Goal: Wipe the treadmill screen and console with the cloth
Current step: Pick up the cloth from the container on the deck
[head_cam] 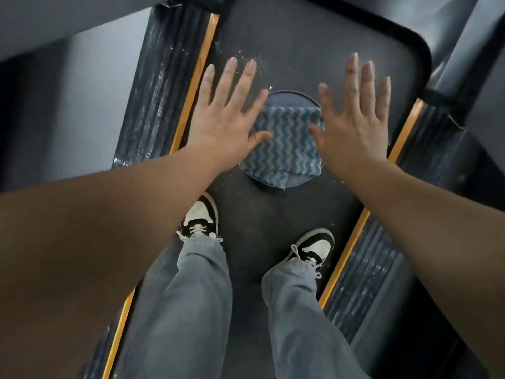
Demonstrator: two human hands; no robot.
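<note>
A blue cloth (pixel 288 143) with a wavy pattern lies folded on a round dark disc (pixel 289 98) on the treadmill belt (pixel 287 45). My left hand (pixel 229 116) is spread flat with straight fingers just left of the cloth, its thumb over the cloth's left edge. My right hand (pixel 355 119) is spread the same way just right of the cloth, thumb over its right edge. Neither hand grips anything. The treadmill screen and console are out of view.
I stand on the belt in black-and-white shoes, the left shoe (pixel 200 217) and the right shoe (pixel 314 248). Orange strips (pixel 195 80) and ribbed side rails (pixel 161 86) run along both sides. White specks dot the belt. A dark frame part (pixel 448 86) sits at the right.
</note>
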